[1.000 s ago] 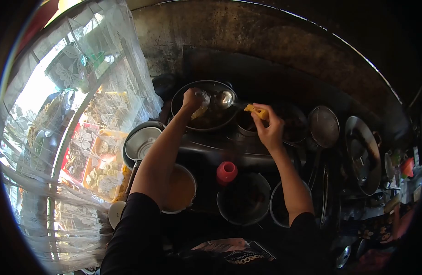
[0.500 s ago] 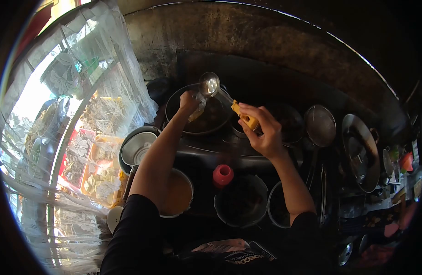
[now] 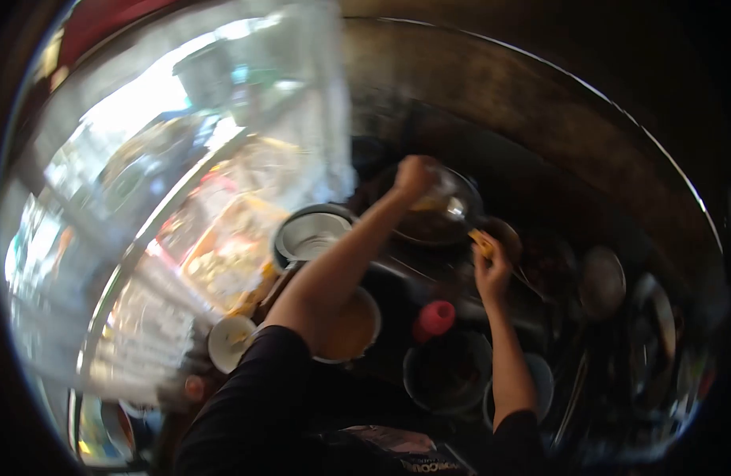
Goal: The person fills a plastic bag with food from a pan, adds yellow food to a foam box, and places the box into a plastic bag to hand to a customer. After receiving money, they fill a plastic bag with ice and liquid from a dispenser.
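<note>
At the upper centre of the frame, I'm seeing the left hand (image 3: 417,177) gripping a see-through thing (image 3: 442,189), too blurred for me to name, over a wide pan (image 3: 423,235). Right of centre, the right hand (image 3: 493,270) is holding 1 ladle (image 3: 456,209) by its yellow handle (image 3: 482,241), and its bowl is shining over the pan. Below the centre, a pink-red container (image 3: 438,316) is sitting just beside a dark pot (image 3: 415,361). A pale curtain (image 3: 127,349) is filling the left of the frame.
</note>
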`<state>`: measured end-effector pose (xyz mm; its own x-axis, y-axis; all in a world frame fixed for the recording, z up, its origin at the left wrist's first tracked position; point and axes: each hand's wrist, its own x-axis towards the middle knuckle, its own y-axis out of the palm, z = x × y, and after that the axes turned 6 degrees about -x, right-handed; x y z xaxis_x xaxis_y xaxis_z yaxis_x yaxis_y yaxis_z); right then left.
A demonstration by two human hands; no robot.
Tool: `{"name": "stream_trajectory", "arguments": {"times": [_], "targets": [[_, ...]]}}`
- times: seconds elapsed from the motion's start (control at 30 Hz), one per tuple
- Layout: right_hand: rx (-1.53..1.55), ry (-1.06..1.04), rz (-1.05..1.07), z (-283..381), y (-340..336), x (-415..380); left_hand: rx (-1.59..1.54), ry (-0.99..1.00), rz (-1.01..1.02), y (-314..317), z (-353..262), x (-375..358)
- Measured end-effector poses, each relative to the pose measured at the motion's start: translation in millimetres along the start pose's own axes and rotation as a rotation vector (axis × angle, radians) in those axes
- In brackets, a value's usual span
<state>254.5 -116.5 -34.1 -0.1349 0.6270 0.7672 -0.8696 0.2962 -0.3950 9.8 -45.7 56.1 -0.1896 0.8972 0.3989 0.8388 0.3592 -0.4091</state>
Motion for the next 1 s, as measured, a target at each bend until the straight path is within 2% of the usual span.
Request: {"name": "stream_trajectory", "arguments": {"times": [0.07, 0.17, 0.2, 0.27, 0.33, 0.4, 0.47, 0.53, 0.57, 0.6, 0.67, 0.7, 0.73, 0.77, 0.8, 0.83, 0.87, 0.93, 0.97, 1.0], "targets": [[0.108, 0.157, 0.003, -12.7, 16.5, -13.1, -0.112, 0.067, -0.020, -11.6, -19.5, -11.2], [0.122, 0.361, 0.091, -15.5, 19.9, -33.3, -0.247, -0.040, 0.047, -35.6, -61.5, -44.3], [0.122, 0.337, 0.118, -38.2, 25.3, -43.2, -0.266, -0.057, 0.097, -48.6, -77.2, -57.1], [-0.040, 0.318, 0.137, -10.4, 6.2, -47.7, -0.289, -0.079, 0.144, -64.1, -100.6, -84.0], [-0.073, 0.361, 0.114, 64.8, -25.5, -37.6, -0.336, 0.119, 0.257, -76.4, -115.0, -112.1], [0.156, 0.341, 0.090, 98.6, -48.8, -43.9, -0.311, 0.162, 0.300, -85.6, -136.5, -153.9], [0.559, 0.643, 0.099, 134.9, -74.5, -69.8, -0.308, 0.215, 0.396, -87.5, -146.9, -191.8], [0.844, 0.750, 0.182, 192.8, -99.7, -96.2, -0.391, 0.255, 0.570, -92.0, -158.5, -235.7], [0.872, 0.875, 0.107, 194.9, -106.6, -121.7, -0.359, 0.201, 0.619, -83.5, -156.8, -254.0], [0.886, 0.896, 0.121, 215.3, -116.4, -137.4, -0.326, 0.158, 0.679, -72.1, -151.0, -271.8], [0.906, 0.969, 0.097, 217.2, -133.7, -185.7, -0.298, 0.203, 0.837, -59.0, -151.3, -315.6], [0.904, 0.945, -0.007, 234.0, -145.2, -206.8, -0.394, 0.191, 0.906, -45.0, -142.6, -337.4], [0.909, 0.957, -0.025, 237.2, -156.9, -232.1, -0.346, 0.127, 0.942, -37.5, -149.1, -360.7], [0.777, 0.969, -0.146, 245.7, -163.0, -260.1, -0.433, 0.148, 1.017, -27.6, -143.5, -380.6], [0.743, 1.010, -0.115, 263.3, -179.5, -275.3, -0.535, 0.182, 1.015, -13.5, -141.2, -402.9], [0.649, 1.026, -0.058, 264.9, -193.6, -299.7, -0.506, 0.178, 0.957, 0.4, -140.3, -427.4], [0.596, 1.082, -0.082, 278.0, -206.8, -319.0, -0.481, 0.179, 0.895, 13.0, -142.0, -451.0], [0.467, 1.089, -0.107, 298.7, -230.3, -359.6, -0.463, 0.299, 0.928, 30.1, -151.1, -492.9], [0.368, 1.120, -0.087, 310.9, -245.7, -375.0, -0.407, 0.367, 1.075, 44.2, -143.3, -507.9], [0.257, 1.039, -0.128, 326.0, -259.7, -391.5, -0.344, 0.440, 1.205, 61.5, -138.2, -524.8]]}}
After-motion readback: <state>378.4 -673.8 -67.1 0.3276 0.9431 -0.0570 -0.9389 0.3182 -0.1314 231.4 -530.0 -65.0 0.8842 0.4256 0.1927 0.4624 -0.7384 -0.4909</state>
